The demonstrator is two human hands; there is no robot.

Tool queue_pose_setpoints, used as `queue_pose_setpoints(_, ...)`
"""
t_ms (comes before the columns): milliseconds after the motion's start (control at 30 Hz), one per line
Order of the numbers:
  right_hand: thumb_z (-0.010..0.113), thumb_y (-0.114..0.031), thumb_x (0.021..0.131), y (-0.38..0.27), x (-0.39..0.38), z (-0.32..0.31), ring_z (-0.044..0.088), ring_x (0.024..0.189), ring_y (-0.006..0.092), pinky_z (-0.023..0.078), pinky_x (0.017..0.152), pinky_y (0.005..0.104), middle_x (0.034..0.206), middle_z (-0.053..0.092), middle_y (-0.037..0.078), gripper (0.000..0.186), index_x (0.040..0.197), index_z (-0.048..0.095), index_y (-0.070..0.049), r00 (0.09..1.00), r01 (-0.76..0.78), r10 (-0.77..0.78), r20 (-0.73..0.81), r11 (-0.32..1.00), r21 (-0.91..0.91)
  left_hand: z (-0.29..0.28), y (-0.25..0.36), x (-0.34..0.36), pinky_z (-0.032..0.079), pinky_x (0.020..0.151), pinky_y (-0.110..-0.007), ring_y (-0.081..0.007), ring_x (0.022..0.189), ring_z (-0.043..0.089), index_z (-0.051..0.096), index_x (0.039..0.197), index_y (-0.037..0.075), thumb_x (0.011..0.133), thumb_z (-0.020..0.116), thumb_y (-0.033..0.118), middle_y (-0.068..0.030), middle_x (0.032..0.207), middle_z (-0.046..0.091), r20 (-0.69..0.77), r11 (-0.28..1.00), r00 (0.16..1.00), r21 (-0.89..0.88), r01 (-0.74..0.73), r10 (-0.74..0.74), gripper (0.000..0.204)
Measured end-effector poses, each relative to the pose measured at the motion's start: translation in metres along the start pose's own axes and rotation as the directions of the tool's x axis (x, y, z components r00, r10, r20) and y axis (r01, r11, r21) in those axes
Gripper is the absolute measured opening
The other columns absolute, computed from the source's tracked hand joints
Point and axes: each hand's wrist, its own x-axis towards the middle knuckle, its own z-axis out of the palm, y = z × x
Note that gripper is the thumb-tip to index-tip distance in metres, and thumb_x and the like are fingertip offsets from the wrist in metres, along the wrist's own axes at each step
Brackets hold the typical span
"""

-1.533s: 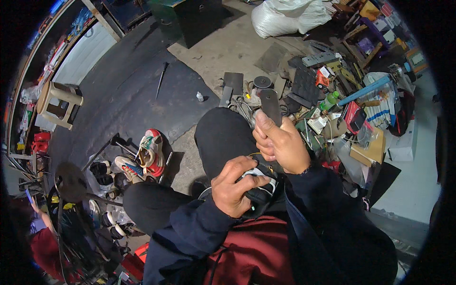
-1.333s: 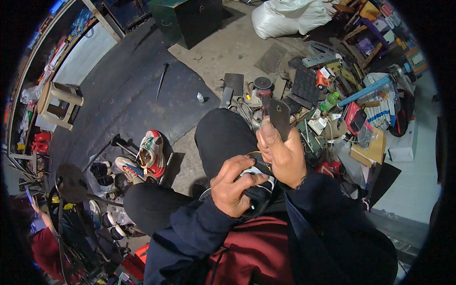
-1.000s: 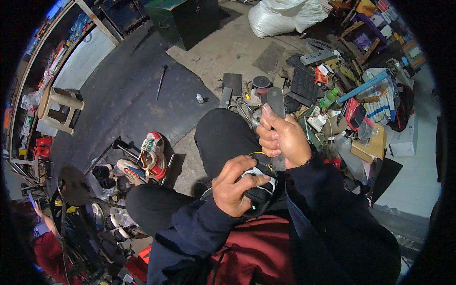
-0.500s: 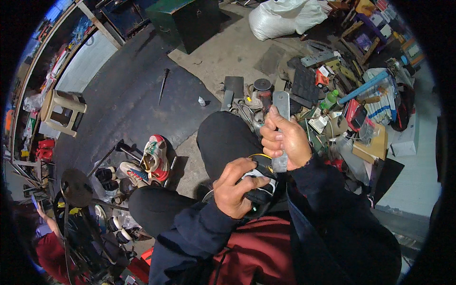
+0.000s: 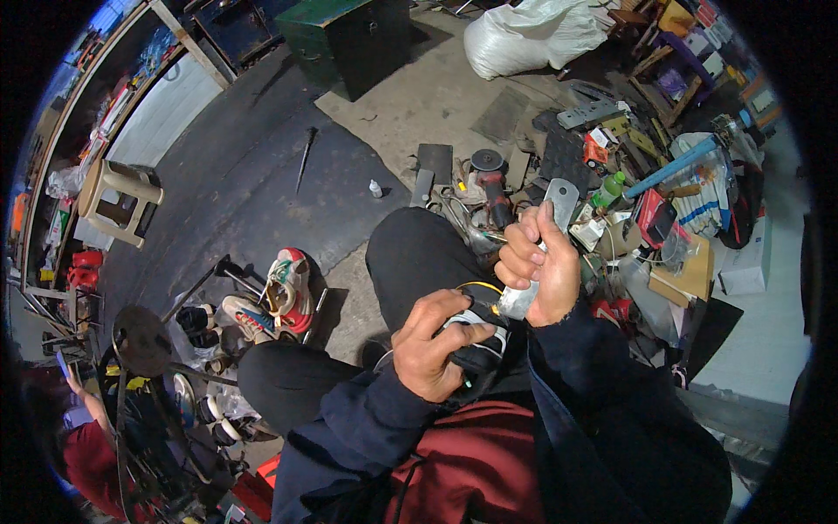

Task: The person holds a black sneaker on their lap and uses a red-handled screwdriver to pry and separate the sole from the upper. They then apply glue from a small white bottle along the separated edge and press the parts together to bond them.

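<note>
My left hand [image 5: 432, 345] is closed around a dark shoe [image 5: 480, 358] with white trim and a yellow edge, held at my lap. Much of the shoe is hidden behind my fingers. In my right hand [image 5: 548, 271] is a flat metal blade [image 5: 561, 201] with a hole near its upper end. My fingers wrap its middle, thumb lying along it. The blade leans to the upper right, its lower end beside the yellow edge of the shoe; I cannot tell if they touch.
A red and white sneaker [image 5: 288, 293] lies left of my knees, near a metal stand [image 5: 144, 342]. An angle grinder [image 5: 496, 196] and jumbled tools lie ahead and right. A small white bottle [image 5: 375, 189] stands on the dark mat [image 5: 236, 192]. Another person's arm [image 5: 92, 406] shows at far left.
The blade has gone from nearly upright to leaning right, as my right hand turned and shifted slightly right. My left hand and the shoe have stayed in place.
</note>
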Motion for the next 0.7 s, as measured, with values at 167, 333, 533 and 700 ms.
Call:
queue_pose_setpoints(167,0.044,-0.048,0.115,0.009,0.005,-0.009,0.025,0.05,0.0061,0.024,0.047,0.0258,0.066,0.032,-0.008,0.041,0.088,0.049,-0.017,0.997,-0.059,0.071,-0.033,0.956,0.286,-0.001,0.0,0.0,0.056,0.095,-0.043,-0.0371,0.11,0.069,0.081,0.1,0.01,0.071,0.087,0.01,-0.0156,0.116,0.07,-0.023,1.0,1.0,0.002,0.0,0.0,0.03)
queue_pose_setpoints(333,0.042,-0.047,0.116,0.012,0.005,-0.016,0.026,0.05,0.0051,0.025,0.047,0.0243,0.066,0.032,-0.008,0.041,0.09,0.05,-0.017,0.994,-0.076,0.099,-0.036,0.913,0.4,-0.002,0.0,0.002,0.056,0.094,-0.044,-0.0374,0.109,0.07,0.08,0.098,0.01,0.07,0.087,0.009,-0.0157,0.114,0.07,-0.049,1.0,0.999,-0.003,-0.001,0.0,0.029)
queue_pose_setpoints(533,0.042,-0.04,0.117,0.01,-0.003,-0.015,0.031,0.05,0.007,0.029,0.046,0.0253,0.067,0.036,-0.006,0.038,0.091,0.051,-0.013,0.995,-0.055,0.085,-0.043,0.883,0.467,-0.006,0.002,0.004,0.056,0.095,-0.044,-0.0378,0.109,0.07,0.081,0.099,0.009,0.07,0.087,0.008,-0.0155,0.114,0.07,-0.038,0.999,0.999,-0.024,-0.035,0.034,0.03)
queue_pose_setpoints(700,0.041,-0.041,0.117,0.004,-0.01,-0.001,0.031,0.05,0.0072,0.028,0.045,0.0257,0.068,0.035,-0.005,0.038,0.093,0.051,-0.013,0.994,-0.079,0.107,-0.027,0.861,0.503,-0.005,0.001,0.004,0.058,0.094,-0.044,-0.038,0.111,0.069,0.081,0.101,0.011,0.065,0.084,0.005,-0.0144,0.116,0.069,-0.04,0.997,0.998,-0.062,-0.049,0.047,0.037)
